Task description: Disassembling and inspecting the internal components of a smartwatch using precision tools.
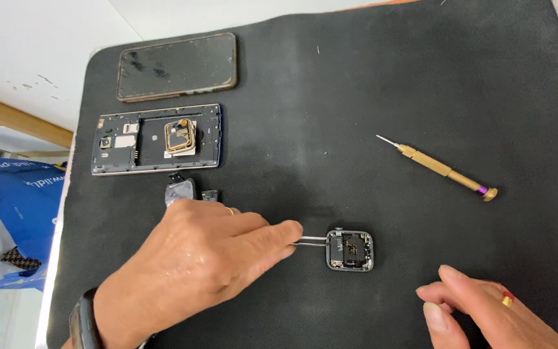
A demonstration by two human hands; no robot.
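The left hand point(195, 265) has its grip pinched shut on a pair of thin metal tweezers point(311, 242), thumb and forefinger squeezing the shafts near their back end. Just past that grip, the tweezer tips reach into the near edge of a small opened watch case point(350, 250), which lies flat on the black mat point(369, 84) covering the desk. I cannot tell from here whether the tips have hold of any part inside.

The right hand point(485, 310) sits well off to the far side of the case from the grip, fingers loosely curled and resting on the mat, holding nothing.

The case looks light and likely to slide under a nudge; its open innards seem delicate, so the stiff outer frame strikes me as the safe place to take hold, not the exposed board.

Behind the grip, away from the person, lie a small dark loose part point(181, 191), an opened phone body point(156, 139) with a square gold-rimmed piece resting in it, and beyond that a dark phone screen point(177, 66). A brass-coloured screwdriver point(444, 169) lies well beyond the case, apart from both hands.
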